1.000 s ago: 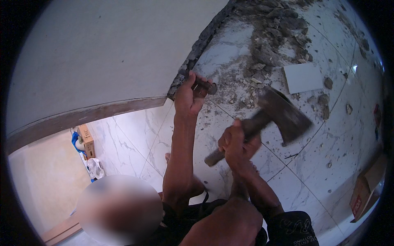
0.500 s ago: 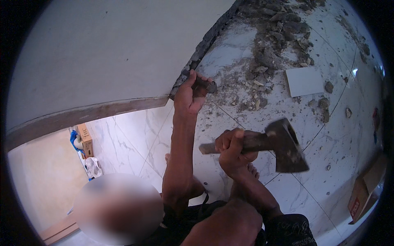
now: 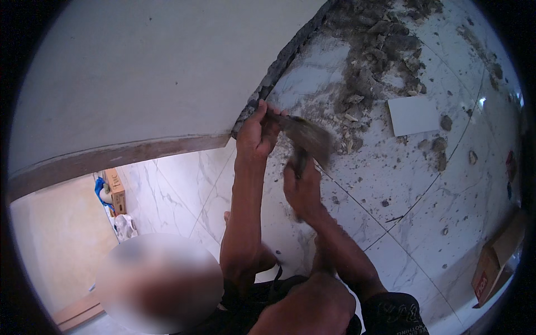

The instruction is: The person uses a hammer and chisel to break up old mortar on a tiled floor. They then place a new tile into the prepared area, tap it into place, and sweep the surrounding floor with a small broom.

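Dark steel axe with a short handle (image 3: pixel 309 138) is right by the left hand, blunt end toward the fingers, and it's pretty smeared on my feed. The bare right hand (image 3: pixel 302 187) is wrapped around the handle, so a proper grip there. My bare left hand (image 3: pixel 255 134) is curled around a dark metal chisel-like tool (image 3: pixel 272 115), thumb up along it, right at the rough grey broken edge (image 3: pixel 279 66) of the off-white wall (image 3: pixel 139 78). Most of that tool is hidden by fingers, and I honestly can't tell from here whether the axe is touching it or just shy.

Step in hand, I'd say: hitting the tool to chip at that edge. My guess is the next move calls for a steady left hold and a square hit, since fingers sit awfully close to the axe head.

Grey broken rubble (image 3: pixel 385 56) lies beyond on the white marbled floor tiles (image 3: pixel 416 254), with a plain white square piece (image 3: pixel 414 115) just beside it.
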The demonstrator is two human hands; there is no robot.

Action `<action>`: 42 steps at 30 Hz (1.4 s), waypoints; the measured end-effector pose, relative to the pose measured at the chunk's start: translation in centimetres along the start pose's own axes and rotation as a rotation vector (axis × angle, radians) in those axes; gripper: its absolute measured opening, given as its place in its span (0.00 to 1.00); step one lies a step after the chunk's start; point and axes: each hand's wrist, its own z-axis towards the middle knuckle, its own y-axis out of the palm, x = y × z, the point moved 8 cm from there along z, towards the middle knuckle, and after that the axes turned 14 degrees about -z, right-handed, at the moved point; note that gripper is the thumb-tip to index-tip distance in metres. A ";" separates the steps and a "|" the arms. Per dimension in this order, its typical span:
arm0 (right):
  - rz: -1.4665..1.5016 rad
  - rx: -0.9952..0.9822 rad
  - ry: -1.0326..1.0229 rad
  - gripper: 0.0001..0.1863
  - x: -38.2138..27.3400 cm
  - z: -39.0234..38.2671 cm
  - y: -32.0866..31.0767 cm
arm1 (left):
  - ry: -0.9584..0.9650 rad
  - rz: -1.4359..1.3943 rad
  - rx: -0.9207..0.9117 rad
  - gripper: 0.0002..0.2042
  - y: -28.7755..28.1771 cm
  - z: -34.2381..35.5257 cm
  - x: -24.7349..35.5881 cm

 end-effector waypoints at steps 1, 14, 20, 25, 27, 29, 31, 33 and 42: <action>-0.091 -0.084 0.050 0.14 1.5 0.0 1.2 | 0.003 -0.012 -0.008 0.11 0.3 -0.2 0.0; 0.193 -0.222 0.386 0.19 3.3 -3.8 0.4 | 0.081 0.118 0.035 0.09 -1.3 -3.6 -2.2; 0.225 -0.194 0.396 0.13 3.3 -2.9 0.6 | 0.093 0.107 -0.073 0.08 -1.0 -2.0 -1.0; 0.268 -0.146 0.397 0.08 3.2 -1.0 0.0 | 0.075 0.010 -0.084 0.08 -0.7 -0.1 -1.6; 0.258 -0.129 0.443 0.08 2.6 0.0 -0.9 | 0.089 -0.059 -0.052 0.07 -0.5 0.4 -1.7; 0.378 -0.058 0.468 0.08 1.5 1.0 -2.3 | 0.102 -0.052 -0.010 0.08 -0.7 1.0 -1.9; 0.556 0.021 0.502 0.06 0.6 1.7 -3.5 | 0.115 -0.060 0.009 0.08 -1.0 1.2 -1.9; 0.709 0.139 0.438 0.06 -0.4 2.2 -4.6 | 0.124 -0.084 -0.003 0.08 -0.4 1.0 -1.9; 0.444 -0.123 0.506 0.09 2.9 3.0 -1.0 | 0.177 -0.233 0.041 0.07 0.0 2.1 -2.0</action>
